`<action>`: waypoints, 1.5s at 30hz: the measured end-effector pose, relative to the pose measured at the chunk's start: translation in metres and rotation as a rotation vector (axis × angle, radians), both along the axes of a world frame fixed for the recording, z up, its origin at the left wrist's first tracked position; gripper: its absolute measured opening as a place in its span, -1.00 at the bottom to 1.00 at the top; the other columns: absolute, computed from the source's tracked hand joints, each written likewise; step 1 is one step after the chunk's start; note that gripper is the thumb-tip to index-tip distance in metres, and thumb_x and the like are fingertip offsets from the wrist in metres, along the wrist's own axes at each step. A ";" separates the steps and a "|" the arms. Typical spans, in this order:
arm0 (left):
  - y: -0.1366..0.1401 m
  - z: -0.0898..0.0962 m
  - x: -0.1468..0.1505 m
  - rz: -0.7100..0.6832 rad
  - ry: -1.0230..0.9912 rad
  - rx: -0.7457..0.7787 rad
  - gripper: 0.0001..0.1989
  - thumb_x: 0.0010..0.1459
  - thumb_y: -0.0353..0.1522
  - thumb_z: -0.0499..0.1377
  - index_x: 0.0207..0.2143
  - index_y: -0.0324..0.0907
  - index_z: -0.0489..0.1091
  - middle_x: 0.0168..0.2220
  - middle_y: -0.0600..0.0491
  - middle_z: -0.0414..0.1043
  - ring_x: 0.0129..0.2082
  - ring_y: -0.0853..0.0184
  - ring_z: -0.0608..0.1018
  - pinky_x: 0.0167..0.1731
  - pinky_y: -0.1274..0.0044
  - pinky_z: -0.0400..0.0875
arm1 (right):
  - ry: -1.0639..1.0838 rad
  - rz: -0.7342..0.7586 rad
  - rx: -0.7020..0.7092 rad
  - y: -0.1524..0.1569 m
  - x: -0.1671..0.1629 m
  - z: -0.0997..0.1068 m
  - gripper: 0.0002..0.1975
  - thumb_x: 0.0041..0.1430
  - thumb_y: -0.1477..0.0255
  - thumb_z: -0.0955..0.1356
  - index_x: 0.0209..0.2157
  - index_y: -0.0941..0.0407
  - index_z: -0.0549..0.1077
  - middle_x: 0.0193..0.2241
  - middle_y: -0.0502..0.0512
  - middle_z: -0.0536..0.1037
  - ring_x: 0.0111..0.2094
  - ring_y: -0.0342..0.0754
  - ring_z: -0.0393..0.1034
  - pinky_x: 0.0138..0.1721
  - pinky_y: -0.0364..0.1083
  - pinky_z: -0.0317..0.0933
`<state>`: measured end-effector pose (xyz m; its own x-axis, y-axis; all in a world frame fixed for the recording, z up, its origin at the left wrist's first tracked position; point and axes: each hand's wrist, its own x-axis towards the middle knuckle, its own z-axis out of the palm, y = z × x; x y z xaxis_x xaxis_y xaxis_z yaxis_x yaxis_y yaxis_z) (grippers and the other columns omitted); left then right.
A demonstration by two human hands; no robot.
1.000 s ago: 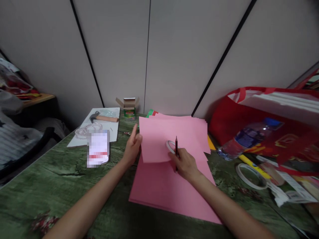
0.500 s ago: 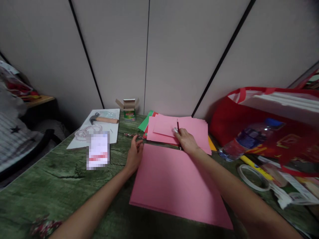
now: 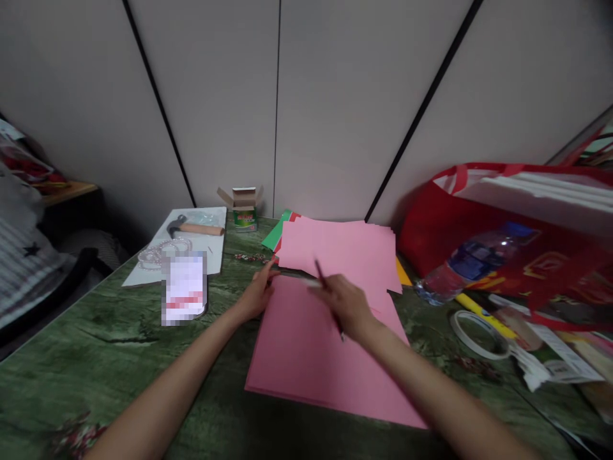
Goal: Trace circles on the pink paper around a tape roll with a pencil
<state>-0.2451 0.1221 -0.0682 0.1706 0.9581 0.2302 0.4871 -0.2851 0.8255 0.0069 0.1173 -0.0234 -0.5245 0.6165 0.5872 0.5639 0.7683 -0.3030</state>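
My left hand (image 3: 257, 296) rests by the upper left corner of the large pink sheets (image 3: 306, 370), its fingers stretched out and apart. Over the upper part of those sheets, my right hand (image 3: 347, 305) is closed around a dark pencil (image 3: 321, 271) that slants through the fingers. A pale, blurred edge shows at my right fingertips; I cannot make out what it is. Just beyond lies a fanned stack of pink paper (image 3: 340, 243), with green paper (image 3: 278, 231) sticking out on its left and yellow paper (image 3: 403, 273) on its right.
A phone (image 3: 184, 287) lies at left, beside a white board (image 3: 215, 252) bearing a hammer (image 3: 201, 228) and beaded strands (image 3: 158, 254). A small green box (image 3: 245, 217) stands open near the wall. At right are a red bag (image 3: 421, 211), bottle (image 3: 472, 265) and tape roll (image 3: 479, 335).
My right hand has drawn back from the far stack with the pencil, which has tilted. The small pink piece is gone from the stack's top. My left hand's fingers have reached slightly farther forward.
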 end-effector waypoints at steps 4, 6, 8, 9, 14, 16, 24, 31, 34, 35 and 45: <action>0.001 -0.003 -0.005 -0.021 -0.017 0.003 -0.29 0.01 -0.57 -0.04 0.26 -0.20 -0.08 0.06 -0.13 0.33 0.07 0.26 0.37 0.05 0.32 0.25 | -0.162 0.347 0.073 -0.026 -0.023 -0.014 -0.74 0.32 0.48 0.14 -0.15 0.02 0.42 -0.30 0.09 0.49 -0.22 -0.02 0.34 -0.21 -0.02 0.28; 0.001 -0.003 -0.006 -0.024 -0.024 0.000 -0.33 0.04 -0.54 -0.05 0.24 -0.22 -0.06 0.02 -0.14 0.36 0.01 0.27 0.42 0.02 0.34 0.28 | -0.156 0.447 0.075 -0.026 -0.028 -0.018 -0.78 0.30 0.49 0.16 -0.13 0.06 0.38 -0.30 0.13 0.49 -0.18 0.00 0.34 -0.16 0.03 0.28; 0.002 -0.002 -0.006 -0.019 -0.031 -0.004 -0.37 0.08 -0.51 -0.05 0.23 -0.23 -0.05 -0.01 -0.12 0.39 -0.02 0.28 0.45 0.02 0.34 0.29 | -0.043 0.472 0.014 -0.023 -0.028 -0.020 -0.81 0.24 0.39 0.26 -0.10 0.07 0.32 -0.19 0.18 0.48 -0.08 0.05 0.34 -0.06 0.10 0.25; 0.002 -0.001 -0.006 -0.014 -0.035 -0.004 -0.39 0.10 -0.49 -0.05 0.23 -0.23 -0.05 -0.03 -0.12 0.40 -0.03 0.28 0.46 0.02 0.34 0.29 | 0.031 0.449 -0.034 -0.020 -0.026 -0.020 -0.75 0.19 0.34 0.30 -0.09 0.06 0.29 -0.12 0.20 0.46 -0.04 0.06 0.33 -0.03 0.11 0.25; -0.001 0.002 -0.003 0.013 -0.041 -0.003 -0.38 0.12 -0.30 0.09 0.22 -0.20 0.01 -0.04 -0.12 0.41 -0.17 0.26 0.49 -0.12 0.37 0.37 | 0.182 0.211 -0.178 -0.005 0.002 -0.022 -0.80 0.22 0.43 0.27 -0.11 0.07 0.24 -0.14 0.22 0.43 -0.08 0.01 0.38 -0.12 0.02 0.32; -0.003 0.003 -0.003 0.015 -0.035 -0.005 -0.30 0.03 -0.26 0.20 0.20 -0.19 0.06 -0.05 -0.12 0.41 -0.27 0.29 0.49 -0.22 0.40 0.41 | 0.130 0.168 -0.150 0.003 0.017 -0.023 -0.82 0.23 0.44 0.26 -0.11 0.08 0.25 -0.17 0.22 0.42 -0.10 0.02 0.38 -0.11 0.03 0.31; -0.001 0.000 -0.004 0.014 -0.029 0.023 -0.47 0.12 -0.40 0.04 0.17 -0.21 0.10 -0.05 -0.12 0.41 -0.11 0.23 0.48 -0.07 0.32 0.35 | 0.006 0.066 -0.131 0.025 0.033 -0.028 -0.88 0.26 0.40 0.24 -0.16 0.08 0.30 -0.27 0.17 0.44 -0.26 0.01 0.39 -0.24 0.00 0.33; -0.002 0.000 -0.008 -0.034 -0.011 0.018 -0.38 0.04 -0.55 -0.02 0.20 -0.20 0.06 0.00 -0.11 0.40 0.00 0.24 0.44 0.00 0.33 0.33 | 0.015 0.031 -0.096 0.022 0.009 -0.042 -0.90 0.23 0.48 0.24 -0.21 0.09 0.33 -0.24 0.17 0.47 -0.21 0.04 0.37 -0.21 0.04 0.29; -0.004 -0.001 -0.007 -0.043 0.001 0.013 -0.36 0.02 -0.56 0.00 0.20 -0.17 0.06 0.01 -0.10 0.39 -0.06 0.26 0.47 -0.04 0.34 0.37 | -0.028 0.025 -0.122 0.019 0.011 -0.040 -0.90 0.21 0.50 0.24 -0.22 0.08 0.32 -0.24 0.15 0.47 -0.21 0.04 0.36 -0.21 0.04 0.27; -0.005 -0.001 -0.007 -0.044 0.007 0.011 -0.37 0.02 -0.56 0.00 0.19 -0.17 0.07 0.00 -0.10 0.39 -0.07 0.26 0.48 -0.06 0.34 0.39 | -0.039 0.026 -0.130 0.018 0.012 -0.040 -0.90 0.21 0.51 0.24 -0.22 0.08 0.32 -0.23 0.15 0.47 -0.20 0.04 0.35 -0.20 0.04 0.27; -0.032 0.022 0.006 0.064 0.139 0.061 -0.46 0.04 -0.56 -0.02 0.12 -0.21 0.15 -0.05 -0.12 0.38 -0.06 0.19 0.44 -0.01 0.24 0.32 | -0.049 0.090 -0.188 -0.004 0.018 -0.027 -0.86 0.21 0.42 0.28 -0.17 0.07 0.29 -0.12 0.22 0.46 -0.07 0.10 0.35 -0.08 0.15 0.22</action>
